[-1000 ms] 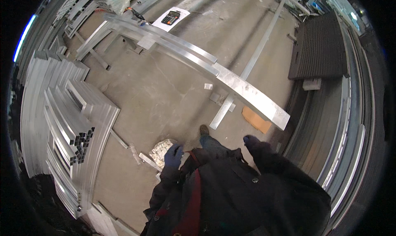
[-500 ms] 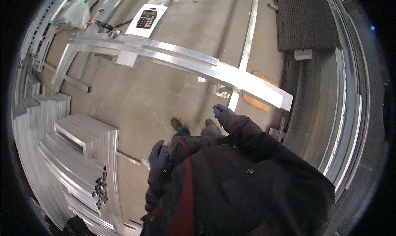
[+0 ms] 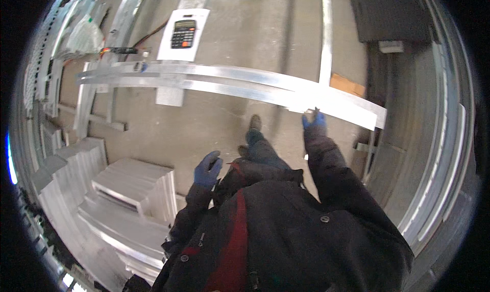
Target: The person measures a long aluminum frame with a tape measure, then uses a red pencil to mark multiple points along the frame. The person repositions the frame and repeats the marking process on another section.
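Observation:
Long aluminium profiles (image 3: 229,82) lie side by side on supports across the concrete floor in front of me. My right hand (image 3: 313,121), in a blue glove, reaches out to the near edge of the front profile close to its right end; whether it grips the edge I cannot tell. My left hand (image 3: 207,168), also in a blue glove, hangs by my side with fingers loosely apart and holds nothing. Below me are my dark jacket and my shoes (image 3: 254,123) on the floor.
Stacks of aluminium frames (image 3: 130,190) stand at my left. A calculator (image 3: 184,33) lies on a white sheet beyond the profiles. A dark ribbed mat (image 3: 390,11) is at the top right, metal rails (image 3: 434,154) along the right, and a wooden block (image 3: 349,85) under the profiles.
I have stepped closer to the profiles. My right hand rose from beside my body and reached forward to the front profile's edge. The left hand stayed by my side.

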A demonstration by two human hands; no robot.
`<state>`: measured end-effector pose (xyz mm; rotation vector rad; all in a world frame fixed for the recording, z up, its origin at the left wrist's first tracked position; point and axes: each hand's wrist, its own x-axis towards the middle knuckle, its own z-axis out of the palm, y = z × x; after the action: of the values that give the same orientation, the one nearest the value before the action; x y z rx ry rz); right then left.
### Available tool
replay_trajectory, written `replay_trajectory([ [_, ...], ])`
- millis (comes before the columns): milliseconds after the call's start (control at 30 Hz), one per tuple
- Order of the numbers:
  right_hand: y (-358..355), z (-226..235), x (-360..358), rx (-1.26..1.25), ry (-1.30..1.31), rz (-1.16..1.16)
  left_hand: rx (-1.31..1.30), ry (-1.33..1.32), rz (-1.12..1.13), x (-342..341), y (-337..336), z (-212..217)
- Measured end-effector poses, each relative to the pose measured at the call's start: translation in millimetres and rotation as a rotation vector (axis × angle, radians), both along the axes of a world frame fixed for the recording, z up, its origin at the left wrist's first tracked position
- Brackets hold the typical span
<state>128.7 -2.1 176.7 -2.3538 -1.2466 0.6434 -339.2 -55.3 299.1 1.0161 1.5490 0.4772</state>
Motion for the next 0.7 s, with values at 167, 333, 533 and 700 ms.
replay_trajectory([
  [167, 57, 6, 7, -0.147, -0.227, 0.42, -0.04, 0.039, -0.008, 3, 51, 22],
  [333, 76, -16, 15, -0.238, -0.212, 0.527, -0.023, 0.115, -0.186, 1, 96, 46],
  [533, 81, -48, 26, -0.182, -0.042, 0.465, -0.034, 0.101, -0.214, -16, 142, 26],
  [700, 75, -51, 14, 0.047, -0.019, 0.42, -0.089, 0.123, -0.291, -41, 173, 13],
])
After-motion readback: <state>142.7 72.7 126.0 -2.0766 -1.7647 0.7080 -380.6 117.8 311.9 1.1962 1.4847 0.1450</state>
